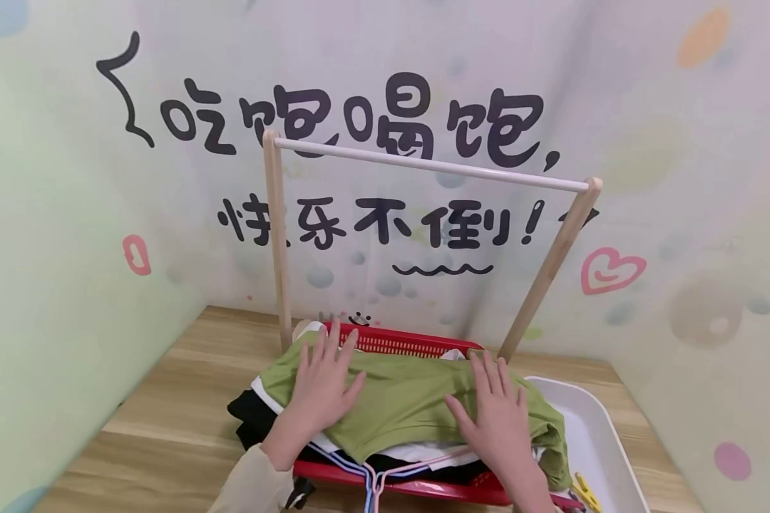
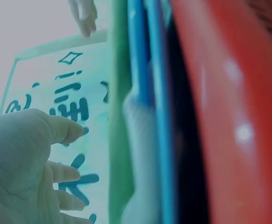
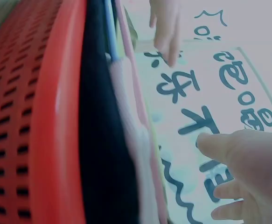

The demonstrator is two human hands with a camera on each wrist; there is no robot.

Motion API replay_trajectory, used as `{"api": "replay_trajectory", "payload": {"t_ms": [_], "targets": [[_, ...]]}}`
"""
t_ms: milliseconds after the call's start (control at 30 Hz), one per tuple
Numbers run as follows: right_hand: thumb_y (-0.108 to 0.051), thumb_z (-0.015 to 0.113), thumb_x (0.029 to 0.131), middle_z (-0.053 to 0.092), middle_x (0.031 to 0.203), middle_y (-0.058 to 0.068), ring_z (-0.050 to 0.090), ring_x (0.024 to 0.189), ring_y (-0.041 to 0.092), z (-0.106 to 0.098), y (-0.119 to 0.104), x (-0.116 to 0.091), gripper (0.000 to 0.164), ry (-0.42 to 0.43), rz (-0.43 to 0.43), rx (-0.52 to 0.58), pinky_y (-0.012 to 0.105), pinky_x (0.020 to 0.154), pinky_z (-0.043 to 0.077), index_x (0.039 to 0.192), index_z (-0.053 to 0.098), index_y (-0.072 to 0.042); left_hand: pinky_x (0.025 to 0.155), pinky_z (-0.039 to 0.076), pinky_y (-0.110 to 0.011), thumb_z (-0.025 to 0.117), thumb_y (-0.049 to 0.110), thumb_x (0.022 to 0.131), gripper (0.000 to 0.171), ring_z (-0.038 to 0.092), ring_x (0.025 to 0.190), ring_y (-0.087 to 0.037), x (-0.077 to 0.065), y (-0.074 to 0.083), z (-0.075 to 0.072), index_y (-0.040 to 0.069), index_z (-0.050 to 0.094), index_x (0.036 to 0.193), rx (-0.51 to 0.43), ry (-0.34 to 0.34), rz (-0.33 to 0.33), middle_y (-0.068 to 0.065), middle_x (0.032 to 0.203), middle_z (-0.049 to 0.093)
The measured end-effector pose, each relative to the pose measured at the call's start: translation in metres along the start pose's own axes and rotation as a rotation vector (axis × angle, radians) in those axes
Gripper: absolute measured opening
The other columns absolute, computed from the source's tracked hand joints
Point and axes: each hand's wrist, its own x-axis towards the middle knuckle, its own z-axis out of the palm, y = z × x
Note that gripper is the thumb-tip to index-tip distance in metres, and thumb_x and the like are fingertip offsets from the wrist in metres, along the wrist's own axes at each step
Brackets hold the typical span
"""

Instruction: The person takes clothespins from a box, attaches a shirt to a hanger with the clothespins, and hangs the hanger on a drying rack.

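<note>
An olive-green garment [image 1: 411, 399] lies spread on top of a pile of clothes in a red plastic basket [image 1: 436, 490]. My left hand [image 1: 324, 381] is over its left part, fingers straight and spread. Over the right part is my right hand [image 1: 497, 413], also with fingers extended. Neither hand grips anything; both wrist views show a gap between palm and cloth. Below the green layer are a white garment [image 1: 417, 452] and a black one [image 1: 253, 413]. A blue hanger [image 1: 340, 459] and a pink hanger [image 1: 439, 457] poke out at the front, their hooks together.
Behind the basket stands a wooden rack with a white crossbar [image 1: 430, 165]. To the right, a white tray [image 1: 599, 427] holds a yellow clothespin [image 1: 587, 491]. A small black object [image 1: 300, 491] is near the basket's front left. The wood-grain tabletop [image 1: 186, 399] meets a printed backdrop.
</note>
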Motion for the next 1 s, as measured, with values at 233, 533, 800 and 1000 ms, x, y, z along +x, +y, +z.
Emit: {"api": "replay_trajectory", "payload": {"t_ms": [233, 533, 800, 1000], "targets": [[-0.019, 0.075, 0.078, 0.056, 0.12, 0.027, 0.053, 0.106, 0.044, -0.009, 0.025, -0.005, 0.059, 0.307, -0.06, 0.076, 0.058, 0.083, 0.046, 0.126, 0.051, 0.004, 0.101, 0.027, -0.063, 0.066, 0.015, 0.083, 0.047, 0.038, 0.125, -0.045, -0.005, -0.017, -0.017, -0.003, 0.055, 0.124, 0.0, 0.056, 0.039, -0.026, 0.135, 0.045], [-0.002, 0.075, 0.07, 0.063, 0.098, 0.022, 0.056, 0.092, 0.04, -0.018, 0.064, -0.027, 0.04, 0.518, 0.027, 0.127, 0.051, 0.074, 0.044, 0.108, 0.063, 0.003, 0.071, 0.049, -0.04, 0.074, -0.002, 0.067, 0.018, 0.058, 0.081, -0.02, -0.021, -0.044, -0.028, 0.011, 0.067, 0.078, -0.046, 0.117, 0.215, 0.002, 0.079, 0.06], [0.004, 0.073, 0.069, 0.065, 0.088, 0.021, 0.056, 0.084, 0.038, -0.017, 0.105, -0.057, 0.031, 0.517, 0.155, 0.081, 0.043, 0.07, 0.039, 0.098, 0.065, 0.004, 0.069, 0.05, -0.035, 0.078, -0.007, 0.059, 0.029, 0.057, 0.074, -0.013, -0.032, -0.067, -0.028, 0.016, 0.065, 0.07, -0.12, 0.204, 0.372, 0.012, 0.073, 0.058], [0.003, 0.073, 0.066, 0.068, 0.071, 0.011, 0.06, 0.06, 0.01, -0.009, 0.137, -0.077, 0.018, 0.398, 0.196, 0.062, 0.027, 0.054, 0.04, 0.084, 0.068, -0.001, 0.065, 0.049, -0.033, 0.078, -0.009, 0.056, 0.031, 0.053, 0.069, -0.008, -0.035, -0.075, -0.024, 0.015, 0.065, 0.071, -0.178, 0.254, 0.449, 0.012, 0.072, 0.059]]}}
